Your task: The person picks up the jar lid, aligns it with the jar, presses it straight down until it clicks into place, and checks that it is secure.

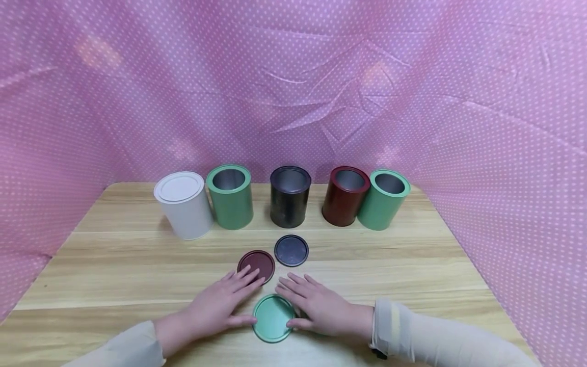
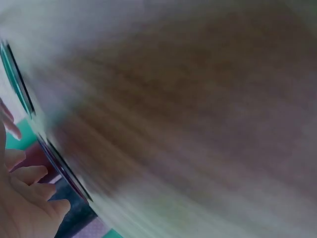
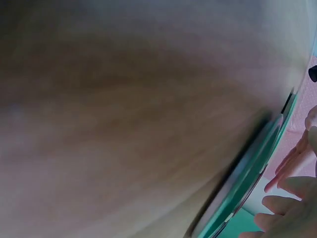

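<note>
Head view shows both hands flat on the table (image 1: 114, 265), the left hand (image 1: 219, 305) and right hand (image 1: 321, 305) each with fingers straight and a thumb touching the rim of the green lid (image 1: 273, 317) lying between them, neither curled around it. Under the left fingertips lies the maroon lid (image 1: 256, 264), with the black lid (image 1: 291, 250) just beyond. Farther off stand five tins (image 1: 290, 197) in a row.

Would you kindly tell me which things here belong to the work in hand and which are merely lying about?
In hand:
green lid, touched by left hand and right hand
two open green tins

Lying about:
white tin
black tin
dark red tin
dark red lid
black lid
</note>
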{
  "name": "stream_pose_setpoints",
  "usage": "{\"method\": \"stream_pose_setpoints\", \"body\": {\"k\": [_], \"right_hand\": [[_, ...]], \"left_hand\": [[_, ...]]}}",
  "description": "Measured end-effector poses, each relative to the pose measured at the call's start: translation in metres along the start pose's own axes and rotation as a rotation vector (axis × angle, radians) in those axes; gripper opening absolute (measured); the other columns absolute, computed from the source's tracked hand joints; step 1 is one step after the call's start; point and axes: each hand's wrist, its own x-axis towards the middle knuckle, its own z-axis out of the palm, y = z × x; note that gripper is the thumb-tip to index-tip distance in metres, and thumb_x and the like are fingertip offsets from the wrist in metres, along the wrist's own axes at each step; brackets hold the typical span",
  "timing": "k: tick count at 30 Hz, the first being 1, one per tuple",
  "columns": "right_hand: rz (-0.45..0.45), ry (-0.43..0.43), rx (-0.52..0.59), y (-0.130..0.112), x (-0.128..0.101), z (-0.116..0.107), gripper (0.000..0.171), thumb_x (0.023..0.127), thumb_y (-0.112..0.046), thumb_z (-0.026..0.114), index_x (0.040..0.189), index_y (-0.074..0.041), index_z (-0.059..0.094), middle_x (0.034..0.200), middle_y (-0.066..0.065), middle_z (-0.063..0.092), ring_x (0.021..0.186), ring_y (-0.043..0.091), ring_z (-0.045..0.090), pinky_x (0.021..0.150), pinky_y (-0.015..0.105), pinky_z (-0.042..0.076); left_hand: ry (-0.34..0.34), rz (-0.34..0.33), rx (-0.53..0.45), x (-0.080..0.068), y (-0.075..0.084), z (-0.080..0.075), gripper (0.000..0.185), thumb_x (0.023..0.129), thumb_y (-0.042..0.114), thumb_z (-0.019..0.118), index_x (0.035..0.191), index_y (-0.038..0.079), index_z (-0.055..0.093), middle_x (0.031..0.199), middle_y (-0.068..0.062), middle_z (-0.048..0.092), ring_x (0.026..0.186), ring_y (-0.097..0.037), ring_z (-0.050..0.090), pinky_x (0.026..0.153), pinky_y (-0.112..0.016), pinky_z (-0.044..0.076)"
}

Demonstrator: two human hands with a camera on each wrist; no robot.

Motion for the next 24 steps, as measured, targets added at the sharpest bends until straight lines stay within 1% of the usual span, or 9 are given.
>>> {"method": "stream_pose_setpoints", "body": {"k": [5, 11, 15, 18, 24], "right_hand": [[-0.017, -0.003, -0.024, -0.001, -0.004, 0.002, 0.075, 0.093, -0.056, 0.053, 0.150, -0.012, 0.035, 0.155, 0.008, 0.037, 0.145, 0.027, 0.031, 0.114, 0.049, 0.032], [-0.018, -0.031, -0.044, -0.003, -0.006, 0.002, 0.076, 0.093, -0.058, 0.051, 0.151, -0.011, 0.034, 0.155, 0.009, 0.036, 0.144, 0.027, 0.032, 0.114, 0.048, 0.033], [-0.011, -0.065, -0.059, -0.002, -0.006, 0.002, 0.079, 0.091, -0.059, 0.052, 0.151, -0.010, 0.034, 0.155, 0.010, 0.036, 0.144, 0.027, 0.032, 0.114, 0.046, 0.034], [-0.023, -0.071, -0.064, -0.002, -0.006, 0.001, 0.079, 0.091, -0.058, 0.054, 0.150, -0.009, 0.035, 0.154, 0.011, 0.037, 0.143, 0.027, 0.034, 0.114, 0.044, 0.035], [-0.055, -0.063, -0.057, -0.002, -0.003, 0.000, 0.080, 0.090, -0.055, 0.058, 0.149, -0.005, 0.036, 0.153, 0.013, 0.039, 0.142, 0.029, 0.036, 0.113, 0.043, 0.036]], "left_hand": [[-0.030, 0.020, -0.009, -0.001, 0.004, 0.000, 0.076, 0.088, 0.064, 0.053, 0.143, 0.012, 0.048, 0.152, -0.012, 0.040, 0.141, -0.035, 0.035, 0.111, -0.053, 0.035], [-0.044, 0.035, 0.009, -0.002, 0.007, 0.004, 0.079, 0.086, 0.068, 0.051, 0.144, 0.015, 0.048, 0.153, -0.013, 0.039, 0.141, -0.036, 0.034, 0.110, -0.053, 0.036], [-0.061, 0.040, 0.016, -0.002, 0.009, 0.005, 0.081, 0.085, 0.071, 0.049, 0.142, 0.014, 0.049, 0.153, -0.014, 0.038, 0.142, -0.036, 0.034, 0.110, -0.053, 0.036], [-0.069, 0.043, 0.019, -0.002, 0.010, 0.005, 0.082, 0.084, 0.072, 0.049, 0.141, 0.013, 0.051, 0.153, -0.015, 0.038, 0.142, -0.036, 0.033, 0.110, -0.052, 0.036], [-0.050, 0.060, 0.029, -0.002, 0.011, 0.005, 0.082, 0.084, 0.072, 0.050, 0.139, 0.012, 0.053, 0.151, -0.017, 0.040, 0.141, -0.036, 0.035, 0.109, -0.052, 0.038]]}}
